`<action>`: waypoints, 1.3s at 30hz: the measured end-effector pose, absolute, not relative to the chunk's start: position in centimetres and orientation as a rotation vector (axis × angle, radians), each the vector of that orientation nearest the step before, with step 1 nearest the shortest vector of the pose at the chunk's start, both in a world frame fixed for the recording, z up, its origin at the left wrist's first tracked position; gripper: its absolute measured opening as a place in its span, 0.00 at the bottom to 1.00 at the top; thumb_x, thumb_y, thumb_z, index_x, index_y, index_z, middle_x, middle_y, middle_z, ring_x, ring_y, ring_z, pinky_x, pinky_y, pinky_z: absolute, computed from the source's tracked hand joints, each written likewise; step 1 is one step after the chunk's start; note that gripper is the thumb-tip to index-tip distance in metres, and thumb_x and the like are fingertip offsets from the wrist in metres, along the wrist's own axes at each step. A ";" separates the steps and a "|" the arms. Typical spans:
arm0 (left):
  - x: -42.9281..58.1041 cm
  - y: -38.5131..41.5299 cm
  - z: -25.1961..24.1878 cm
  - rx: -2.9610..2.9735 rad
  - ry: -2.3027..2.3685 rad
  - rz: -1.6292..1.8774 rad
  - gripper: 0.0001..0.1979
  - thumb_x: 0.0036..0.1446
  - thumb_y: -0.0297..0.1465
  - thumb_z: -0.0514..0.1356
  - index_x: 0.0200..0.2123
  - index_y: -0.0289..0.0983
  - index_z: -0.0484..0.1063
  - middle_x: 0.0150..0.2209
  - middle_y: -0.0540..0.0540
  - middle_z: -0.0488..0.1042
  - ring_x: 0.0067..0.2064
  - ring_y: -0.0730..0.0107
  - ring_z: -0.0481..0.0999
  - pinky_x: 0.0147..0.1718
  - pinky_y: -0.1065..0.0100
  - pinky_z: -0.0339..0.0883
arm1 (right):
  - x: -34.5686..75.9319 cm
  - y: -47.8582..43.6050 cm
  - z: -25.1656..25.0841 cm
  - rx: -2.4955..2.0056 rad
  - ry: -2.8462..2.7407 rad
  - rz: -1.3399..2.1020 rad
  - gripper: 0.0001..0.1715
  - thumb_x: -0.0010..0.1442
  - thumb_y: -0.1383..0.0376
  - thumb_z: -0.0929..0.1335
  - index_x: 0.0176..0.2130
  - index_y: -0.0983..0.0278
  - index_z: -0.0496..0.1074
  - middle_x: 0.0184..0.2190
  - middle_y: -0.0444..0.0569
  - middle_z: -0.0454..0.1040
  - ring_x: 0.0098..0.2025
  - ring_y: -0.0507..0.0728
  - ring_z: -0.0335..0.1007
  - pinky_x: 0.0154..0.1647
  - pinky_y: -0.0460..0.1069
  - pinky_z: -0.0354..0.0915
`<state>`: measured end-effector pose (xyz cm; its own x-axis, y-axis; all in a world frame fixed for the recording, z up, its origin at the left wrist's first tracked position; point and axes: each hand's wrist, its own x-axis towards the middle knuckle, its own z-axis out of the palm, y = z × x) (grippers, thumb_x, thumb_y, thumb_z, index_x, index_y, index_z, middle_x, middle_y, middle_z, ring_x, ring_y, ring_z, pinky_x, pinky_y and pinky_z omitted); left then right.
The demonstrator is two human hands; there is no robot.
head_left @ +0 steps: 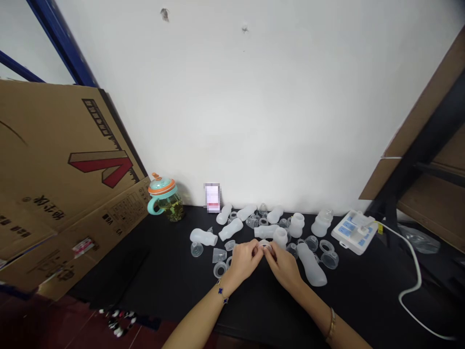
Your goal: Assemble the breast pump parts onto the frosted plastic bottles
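Note:
My left hand (246, 259) and my right hand (282, 261) meet over the black table, fingers closed on a small whitish bottle ring (264, 243). Whether a nipple sits in the ring is hidden by my fingers. Just behind it a frosted baby bottle (280, 236) stands upright with its mouth up. To the right of my right hand another frosted bottle (311, 265) lies on its side. Beside my left hand are a clear cap (219, 255) and a loose ring (220, 270). Several more bottles, clear caps and rings lie scattered behind both hands.
A glass teapot (167, 198) with a turquoise handle stands at the back left, near a large cardboard box (65, 179). A blurred card (212, 198) leans on the wall. At right is a white box (355, 231) with a white cable (417, 271). The black table (163, 281) spans the front.

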<state>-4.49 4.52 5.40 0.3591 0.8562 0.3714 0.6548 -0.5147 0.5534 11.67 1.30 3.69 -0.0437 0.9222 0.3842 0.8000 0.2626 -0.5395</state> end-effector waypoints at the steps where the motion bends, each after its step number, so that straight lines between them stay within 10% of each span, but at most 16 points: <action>1: -4.5 4.5 5.4 2.315 1.335 0.917 0.14 0.65 0.34 0.54 0.26 0.38 0.68 0.22 0.50 0.72 0.25 0.71 0.71 0.27 0.71 0.54 | 11.7 1.3 3.7 -1.561 -1.863 0.234 0.20 0.71 0.54 0.56 0.30 0.59 0.63 0.21 0.42 0.71 0.23 0.55 0.69 0.24 0.47 0.53; 39: -4.6 4.6 5.3 2.321 1.280 0.942 0.13 0.64 0.34 0.54 0.27 0.38 0.67 0.22 0.52 0.71 0.23 0.73 0.69 0.26 0.71 0.52 | 11.8 1.5 3.7 -1.550 -1.838 0.358 0.18 0.71 0.54 0.56 0.35 0.60 0.66 0.25 0.44 0.74 0.25 0.56 0.71 0.27 0.48 0.56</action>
<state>-4.59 4.58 5.29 0.3783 0.8390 0.3910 0.6227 -0.5432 0.5632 11.76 1.46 3.68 -0.0435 0.9436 0.3282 0.7514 0.2474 -0.6118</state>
